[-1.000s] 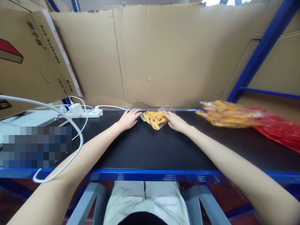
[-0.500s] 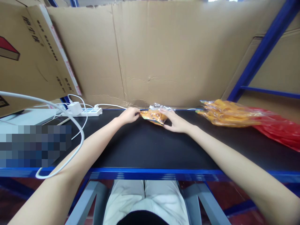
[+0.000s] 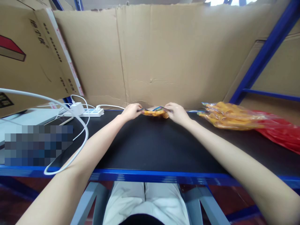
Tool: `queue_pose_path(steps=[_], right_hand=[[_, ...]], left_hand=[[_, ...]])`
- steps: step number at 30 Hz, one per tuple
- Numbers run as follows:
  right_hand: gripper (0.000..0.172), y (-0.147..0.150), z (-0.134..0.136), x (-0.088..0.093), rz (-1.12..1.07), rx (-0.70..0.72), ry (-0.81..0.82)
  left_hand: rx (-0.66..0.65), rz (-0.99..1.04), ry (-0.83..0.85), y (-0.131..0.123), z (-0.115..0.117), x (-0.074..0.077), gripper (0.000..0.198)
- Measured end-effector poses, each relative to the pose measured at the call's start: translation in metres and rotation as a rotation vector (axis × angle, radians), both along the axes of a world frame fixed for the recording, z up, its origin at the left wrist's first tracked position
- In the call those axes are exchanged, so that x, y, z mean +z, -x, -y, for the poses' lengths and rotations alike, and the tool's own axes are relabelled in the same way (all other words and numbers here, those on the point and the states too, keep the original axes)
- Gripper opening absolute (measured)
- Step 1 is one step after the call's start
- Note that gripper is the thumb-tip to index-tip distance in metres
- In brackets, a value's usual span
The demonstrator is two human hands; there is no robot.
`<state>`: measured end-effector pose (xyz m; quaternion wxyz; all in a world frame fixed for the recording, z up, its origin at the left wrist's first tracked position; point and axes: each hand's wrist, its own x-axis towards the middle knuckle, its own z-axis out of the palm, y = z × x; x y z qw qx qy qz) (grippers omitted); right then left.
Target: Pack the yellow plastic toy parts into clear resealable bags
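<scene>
A small clear plastic bag of orange pieces (image 3: 154, 112) is held at the far edge of the black tabletop (image 3: 150, 147), close to the cardboard wall. My left hand (image 3: 131, 111) pinches the bag's left end with closed fingers. My right hand (image 3: 177, 113) grips its right end, fingers curled over the top edge. The bag is stretched flat between both hands, seen nearly edge-on.
A pile of bagged orange items (image 3: 225, 116) lies at the right on a red plastic bag (image 3: 281, 134). A white power strip (image 3: 87, 112) with a charger and looping white cables (image 3: 77, 150) sits at the left. Cardboard sheets (image 3: 164, 56) wall the back; blue shelf posts (image 3: 264, 53) stand right.
The bag lay flat under my hands a second ago. Both hands have taken its ends, lifted it and pulled it out between them toward the back wall.
</scene>
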<state>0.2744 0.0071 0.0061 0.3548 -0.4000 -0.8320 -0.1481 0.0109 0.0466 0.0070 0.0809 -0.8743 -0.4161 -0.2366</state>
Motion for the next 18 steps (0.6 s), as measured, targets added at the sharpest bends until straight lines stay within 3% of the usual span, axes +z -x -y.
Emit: queue_pose_path(steps=[3,6,10,13,18], right_hand=[[0.030,0.004,-0.004,0.019,0.040,-0.210,0.008],[0.032,0.011,-0.004,0.043,0.009,-0.358,-0.025],[0.035,0.017,-0.002,0.068,-0.090,-0.495,0.042],[0.037,0.017,-0.008,0.076,-0.172,-0.481,0.040],[0.043,0.007,-0.032,0.081,-0.262,-0.281,-0.005]], left_hand=[[0.206,0.153,-0.003,-0.011,-0.004,0.006,0.029],[0.321,0.483,0.236,-0.028,-0.003,0.019,0.034],[0.147,0.918,0.693,-0.047,0.004,0.036,0.027],[0.053,1.040,0.741,-0.049,0.006,0.039,0.030],[-0.151,0.985,0.849,-0.038,0.002,0.032,0.039]])
